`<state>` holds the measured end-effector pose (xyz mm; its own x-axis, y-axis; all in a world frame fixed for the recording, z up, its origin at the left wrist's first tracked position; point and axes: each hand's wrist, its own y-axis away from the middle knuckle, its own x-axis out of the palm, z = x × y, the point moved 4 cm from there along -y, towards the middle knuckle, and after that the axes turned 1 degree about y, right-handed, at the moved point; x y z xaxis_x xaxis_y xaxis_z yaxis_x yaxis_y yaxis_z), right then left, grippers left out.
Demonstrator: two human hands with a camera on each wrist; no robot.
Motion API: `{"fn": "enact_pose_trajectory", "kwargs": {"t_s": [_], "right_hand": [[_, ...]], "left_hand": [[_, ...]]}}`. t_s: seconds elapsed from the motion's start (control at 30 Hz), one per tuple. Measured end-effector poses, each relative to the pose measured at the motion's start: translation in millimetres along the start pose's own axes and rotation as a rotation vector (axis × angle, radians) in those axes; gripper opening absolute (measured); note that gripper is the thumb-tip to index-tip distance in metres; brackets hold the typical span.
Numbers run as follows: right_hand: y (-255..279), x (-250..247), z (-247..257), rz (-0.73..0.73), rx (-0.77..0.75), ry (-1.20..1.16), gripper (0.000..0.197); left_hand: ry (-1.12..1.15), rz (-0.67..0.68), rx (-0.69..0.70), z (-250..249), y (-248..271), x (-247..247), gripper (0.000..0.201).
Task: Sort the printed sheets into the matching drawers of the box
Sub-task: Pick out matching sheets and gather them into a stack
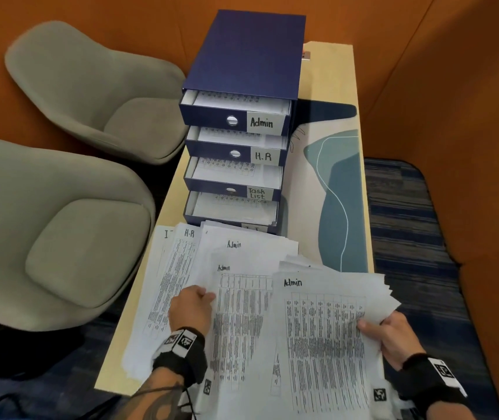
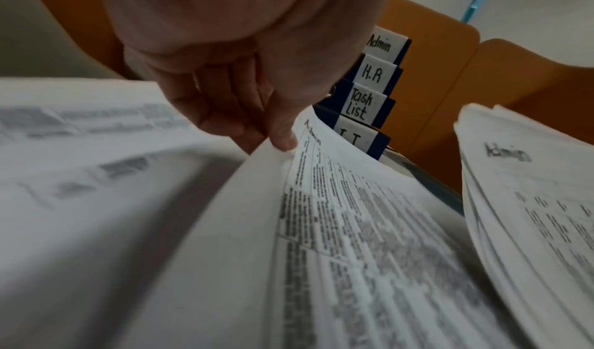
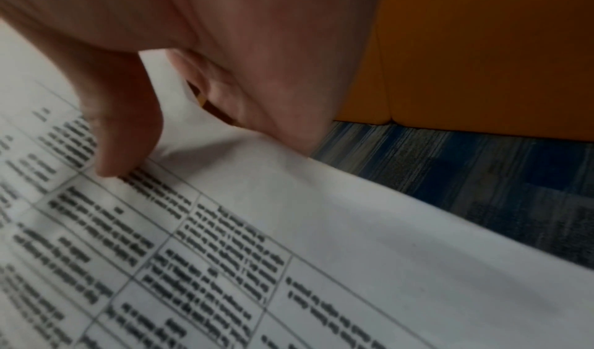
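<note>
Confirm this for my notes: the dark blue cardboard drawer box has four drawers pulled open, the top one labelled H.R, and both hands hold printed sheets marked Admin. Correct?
Not quite. In the head view the top drawer of the dark blue cardboard drawer box is labelled Admin; H.R is the second drawer. The rest stands: four drawers are open, and the left hand and right hand each hold printed sheets marked Admin.

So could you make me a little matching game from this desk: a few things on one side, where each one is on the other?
Things:
1. Blue cardboard drawer labelled Admin
2. Blue cardboard drawer labelled Task List
3. White printed sheet headed H.R
4. Stack of white sheets headed Admin

Places:
a. third drawer down
b. held by right hand
c. top of box
d. on table, beyond left hand

Pairs: 1-c, 2-a, 3-d, 4-b
</note>
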<state>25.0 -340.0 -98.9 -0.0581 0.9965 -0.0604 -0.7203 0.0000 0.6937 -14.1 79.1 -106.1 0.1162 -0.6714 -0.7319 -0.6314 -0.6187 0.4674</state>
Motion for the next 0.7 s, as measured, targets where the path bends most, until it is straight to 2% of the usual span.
{"fn": "enact_pose_trajectory", "kwargs": {"t_s": [0.07, 0.13, 0.17, 0.2, 0.23, 0.27, 0.3, 0.4, 0.47, 0.57, 0.63, 0.67, 0.7], "right_hand": [[1.7, -1.5, 2.1, 0.003, -0.009, -0.021, 0.039], [4.5, 0.9, 7.2, 0.043, -0.033, -0.022, 0.039], [5.8, 3.0, 10.9, 0.076, -0.052, -0.016, 0.046], [5.4, 5.4, 13.8, 0.104, -0.061, -0.003, 0.063], [2.8, 6.2, 15.0, 0.126, -0.083, 0.034, 0.075], [2.3, 9.8, 18.6, 0.148, -0.101, 0.042, 0.073], [1.7, 13.8, 22.4, 0.166, -0.114, 0.036, 0.062], [-2.8, 24.7, 28.3, 0.188, -0.128, -0.082, 0.065], [-5.7, 31.7, 30.6, 0.152, -0.131, -0.149, 0.054], [-12.3, 34.9, 29.6, 0.077, -0.127, -0.194, 0.044], [-13.1, 35.0, 28.7, 0.033, -0.109, -0.199, 0.040], [-11.6, 34.4, 29.7, 0.015, -0.105, -0.174, 0.038], [-10.8, 33.0, 30.0, 0.003, -0.105, -0.141, 0.037]], "left_hand": [[-0.085, -0.056, 0.055, 2.1, 11.8, -17.0, 0.011], [-0.147, -0.136, 0.179, -2.9, 27.7, -31.6, 0.011], [-0.114, -0.161, 0.257, -6.9, 36.2, -35.2, 0.010], [-0.067, -0.160, 0.342, -11.6, 43.1, -34.3, 0.008], [-0.027, -0.122, 0.449, -18.5, 49.3, -30.1, 0.007], [0.016, -0.042, 0.556, -27.1, 55.4, -21.9, 0.012], [0.076, 0.081, 0.627, -36.2, 62.5, -11.4, 0.019], [0.256, 0.529, 0.549, -58.0, 79.9, 19.9, 0.016], [0.390, 0.677, 0.485, -63.1, 82.6, 32.5, 0.015], [0.466, 0.822, 0.443, -65.4, 80.0, 43.6, 0.035], [0.508, 0.793, 0.371, -62.6, 70.6, 42.3, 0.042], [0.515, 0.672, 0.303, -57.6, 58.8, 39.3, 0.049], [0.510, 0.465, 0.226, -51.9, 44.9, 31.4, 0.055]]}}
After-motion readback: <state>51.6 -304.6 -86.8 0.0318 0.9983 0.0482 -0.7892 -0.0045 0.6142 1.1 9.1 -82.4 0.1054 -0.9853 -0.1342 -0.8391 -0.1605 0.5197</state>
